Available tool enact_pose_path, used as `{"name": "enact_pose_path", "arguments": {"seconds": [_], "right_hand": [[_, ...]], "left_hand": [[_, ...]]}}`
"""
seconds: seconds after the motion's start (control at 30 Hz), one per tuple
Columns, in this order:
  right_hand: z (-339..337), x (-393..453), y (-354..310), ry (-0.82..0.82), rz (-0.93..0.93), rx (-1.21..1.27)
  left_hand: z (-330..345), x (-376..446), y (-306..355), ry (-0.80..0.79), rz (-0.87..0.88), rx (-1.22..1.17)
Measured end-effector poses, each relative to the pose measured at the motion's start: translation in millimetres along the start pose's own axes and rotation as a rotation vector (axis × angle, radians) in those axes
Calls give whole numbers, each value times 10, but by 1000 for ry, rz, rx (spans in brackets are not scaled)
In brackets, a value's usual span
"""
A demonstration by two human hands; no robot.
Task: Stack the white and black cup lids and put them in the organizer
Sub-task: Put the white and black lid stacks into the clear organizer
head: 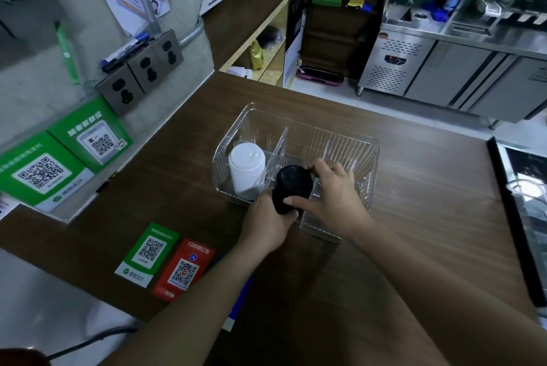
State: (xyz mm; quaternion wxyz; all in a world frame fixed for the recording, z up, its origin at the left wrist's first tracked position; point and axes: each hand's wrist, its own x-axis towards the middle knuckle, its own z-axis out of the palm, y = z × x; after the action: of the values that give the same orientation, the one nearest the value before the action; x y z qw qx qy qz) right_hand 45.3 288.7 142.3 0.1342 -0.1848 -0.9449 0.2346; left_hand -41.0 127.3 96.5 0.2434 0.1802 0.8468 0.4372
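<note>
A clear plastic organizer [349,146] with ribbed walls and dividers stands on the brown counter. A tall stack of white lids [246,170] stands upright in its left compartment. Both hands hold a stack of black lids [291,185] over the organizer's front edge, at the middle compartment. My left hand [266,223] grips the stack's lower end from below. My right hand [331,191] wraps its upper side, thumb in front and fingers behind. The bottom of the black stack is hidden by my left hand.
Green and red QR code cards [165,259] lie on the counter at the front left. Green QR signs [59,158] lean against the wall with sockets [142,72] at the left. A black-edged tray [515,217] lies at the right counter edge.
</note>
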Motion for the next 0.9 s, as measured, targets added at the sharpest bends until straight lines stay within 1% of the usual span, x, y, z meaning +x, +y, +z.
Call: {"name": "enact_pose_path", "arguments": {"seconds": [0.2, 0.37, 0.57, 0.73, 0.9], "right_hand": [[96, 100, 29, 9, 12, -42], [203, 60, 36, 68, -15, -73], [286, 14, 44, 73, 10, -76], [293, -87, 102, 70, 21, -18], [305, -125, 85, 77, 25, 32]], "left_hand": [[-50, 185, 50, -105, -49, 119], [-51, 207, 17, -95, -45, 123], [-29, 197, -30, -116, -34, 127], [-15, 146, 5, -126, 13, 141], [-40, 117, -23, -111, 53, 94]]}}
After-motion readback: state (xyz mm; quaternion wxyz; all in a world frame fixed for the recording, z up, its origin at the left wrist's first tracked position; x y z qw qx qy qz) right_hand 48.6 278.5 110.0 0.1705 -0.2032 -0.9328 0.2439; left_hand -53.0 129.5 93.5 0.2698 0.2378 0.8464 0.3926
